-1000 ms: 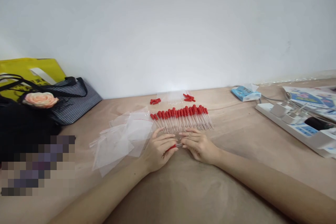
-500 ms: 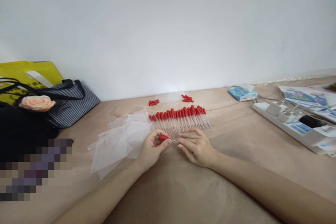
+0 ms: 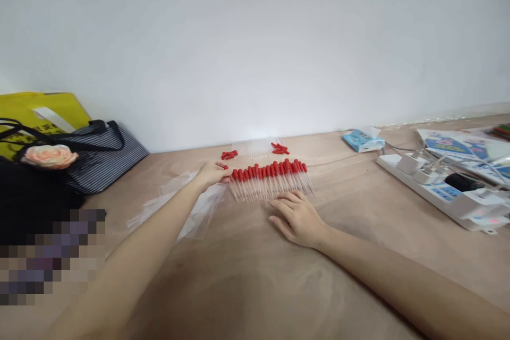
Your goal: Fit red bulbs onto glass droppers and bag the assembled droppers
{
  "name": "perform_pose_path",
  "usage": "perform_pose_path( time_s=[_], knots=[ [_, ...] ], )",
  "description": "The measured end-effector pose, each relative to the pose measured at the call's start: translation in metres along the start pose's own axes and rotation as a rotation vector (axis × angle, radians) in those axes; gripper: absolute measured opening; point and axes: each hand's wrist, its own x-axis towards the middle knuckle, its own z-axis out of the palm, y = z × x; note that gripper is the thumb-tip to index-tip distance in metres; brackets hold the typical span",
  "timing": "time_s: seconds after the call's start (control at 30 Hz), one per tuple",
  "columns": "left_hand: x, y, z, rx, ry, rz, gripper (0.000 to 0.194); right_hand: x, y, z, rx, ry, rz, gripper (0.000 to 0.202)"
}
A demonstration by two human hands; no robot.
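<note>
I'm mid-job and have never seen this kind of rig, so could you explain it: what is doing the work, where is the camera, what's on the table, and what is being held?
There is no machine here: these are a person's two bare hands, seen from one camera worn on that person's head, looking forward and down. On the table lies a row of red-topped droppers. Behind it are two small piles of red bulbs; clear bags lie to its left. Further right are a blue packet and a white power strip. The left hand is at the row's left end; whether it grips a dropper there is unclear. The right hand is near the tube tips, with nothing visibly held.
</note>
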Motion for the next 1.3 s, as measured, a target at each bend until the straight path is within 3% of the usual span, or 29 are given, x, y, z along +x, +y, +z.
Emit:
perform_pose_path(
  time_s=[0.2, 0.43, 0.57, 0.7, 0.83, 1.0, 1.13, 1.3],
  knots=[
    [0.02, -0.003, 0.011, 0.173, 0.027, -0.02, 0.025, 0.0, 0.001, 0.001, -0.017, -0.012, -0.005, 0.024],
    [0.017, -0.004, 0.009, 0.399, 0.077, 0.057, 0.019, 0.001, 0.003, 0.001, -0.007, -0.024, -0.018, 0.022],
    [0.005, -0.005, -0.008, 0.545, 0.158, 0.172, 0.019, 0.001, 0.005, 0.001, -0.002, -0.058, -0.03, 0.02],
    [-0.018, -0.011, -0.041, 0.673, 0.189, 0.235, 0.014, 0.001, 0.007, 0.001, 0.037, -0.115, -0.059, 0.02],
    [-0.057, -0.034, -0.078, 0.841, 0.266, 0.291, 0.024, 0.002, 0.007, -0.002, 0.126, -0.193, -0.121, 0.027],
    [-0.097, -0.081, -0.106, 1.02, 0.356, 0.3, 0.06, 0.002, 0.008, -0.005, 0.187, -0.329, -0.141, 0.036],
    [-0.102, -0.108, -0.109, 1.045, 0.287, 0.125, 0.078, 0.004, 0.007, -0.005, 0.203, -0.391, -0.082, 0.039],
    [-0.092, -0.123, -0.112, 1.0, 0.287, 0.187, 0.06, 0.005, 0.007, -0.006, 0.233, -0.403, -0.068, 0.039]
  ],
)
